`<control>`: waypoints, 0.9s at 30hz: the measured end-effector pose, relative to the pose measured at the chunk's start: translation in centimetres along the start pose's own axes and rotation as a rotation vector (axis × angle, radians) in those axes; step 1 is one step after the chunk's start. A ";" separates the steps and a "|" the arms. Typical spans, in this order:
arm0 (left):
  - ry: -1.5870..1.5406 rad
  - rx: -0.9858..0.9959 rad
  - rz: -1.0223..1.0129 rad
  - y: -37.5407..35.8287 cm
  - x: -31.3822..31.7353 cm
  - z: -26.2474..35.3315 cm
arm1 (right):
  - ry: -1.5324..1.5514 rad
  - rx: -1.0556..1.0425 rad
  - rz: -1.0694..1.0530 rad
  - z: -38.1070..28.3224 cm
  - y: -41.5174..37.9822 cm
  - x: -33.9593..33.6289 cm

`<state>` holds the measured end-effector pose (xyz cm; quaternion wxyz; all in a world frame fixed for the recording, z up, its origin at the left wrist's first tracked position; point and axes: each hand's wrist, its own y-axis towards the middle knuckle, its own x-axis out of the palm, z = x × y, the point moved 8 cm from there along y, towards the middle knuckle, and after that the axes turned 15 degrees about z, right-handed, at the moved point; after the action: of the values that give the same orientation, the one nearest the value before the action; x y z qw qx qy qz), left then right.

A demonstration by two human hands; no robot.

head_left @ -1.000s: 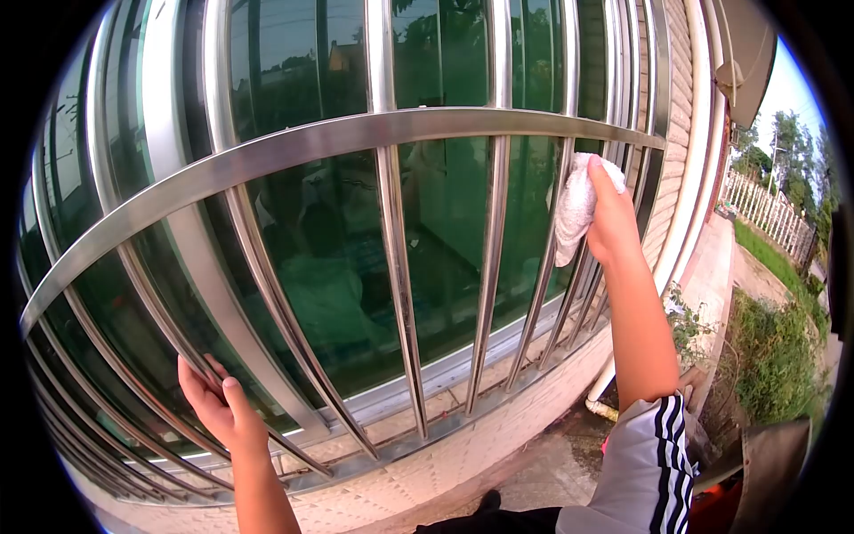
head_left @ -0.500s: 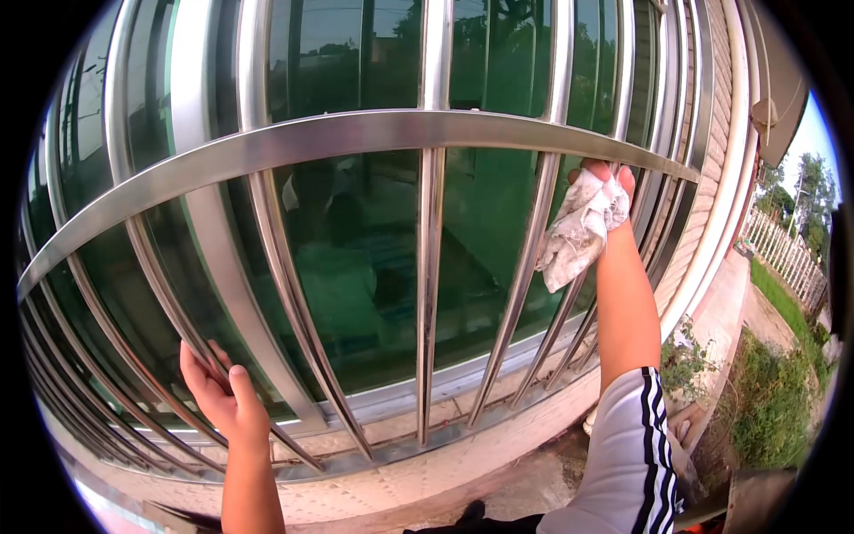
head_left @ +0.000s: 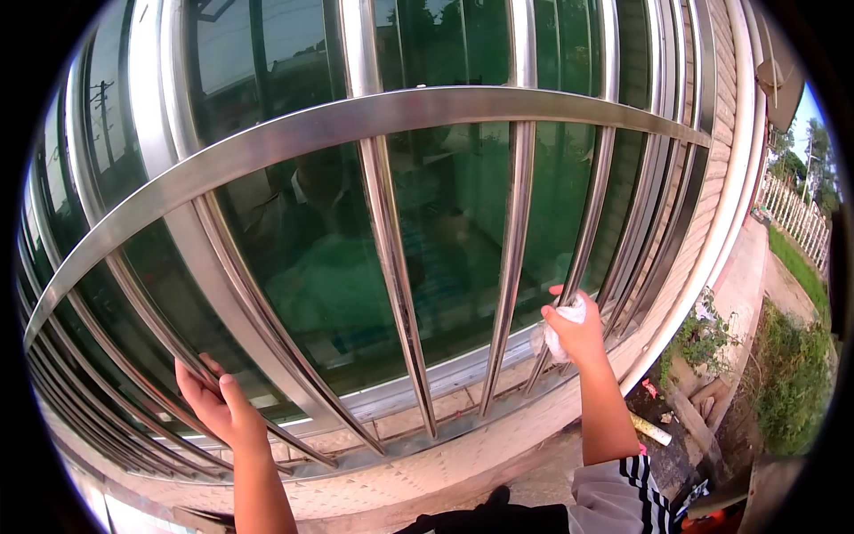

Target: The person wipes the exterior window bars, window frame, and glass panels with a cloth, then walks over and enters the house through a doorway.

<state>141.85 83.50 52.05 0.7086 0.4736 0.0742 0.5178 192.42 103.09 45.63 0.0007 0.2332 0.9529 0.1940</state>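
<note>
Metal window bars (head_left: pixel 519 231) stand upright in front of green-tinted glass (head_left: pixel 302 267), crossed by a wide horizontal rail (head_left: pixel 427 107). My right hand (head_left: pixel 576 327) is closed round a bar low on the right, with a crumpled white cloth (head_left: pixel 566 326) pressed between palm and bar. At the lower left, my left hand (head_left: pixel 216 400) has its fingers curled behind another bar and its thumb in front, holding it.
Below the bars runs a tiled ledge (head_left: pixel 463 476). White pipes (head_left: pixel 712 258) climb the wall at the right. Beyond them are green plants (head_left: pixel 774 400), a white fence (head_left: pixel 796 214) and a yellowish tube (head_left: pixel 651 429) on the ground.
My right hand has slid down with the cloth, from just under the rail to the lower part of a bar. The view has shifted; my left hand still holds its bar.
</note>
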 end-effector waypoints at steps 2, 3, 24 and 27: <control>-0.014 -0.002 -0.012 0.0 0.2 -0.1 | -0.158 -0.052 -0.072 2.5 -2.3 -0.8; -0.025 -0.011 0.002 0.0 0.1 -0.1 | -0.165 -0.046 -0.065 3.7 -3.0 -1.5; 0.028 -0.051 -0.048 0.5 1.4 1.1 | 0.414 0.032 -0.562 -17.7 11.7 4.8; 0.068 -0.049 -0.076 0.4 1.3 0.9 | 0.303 -0.124 -0.101 -18.8 8.3 3.7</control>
<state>142.72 84.07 53.32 0.7361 0.4350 0.1036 0.5081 191.04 104.58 66.39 -0.1188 0.1526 0.9388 0.2850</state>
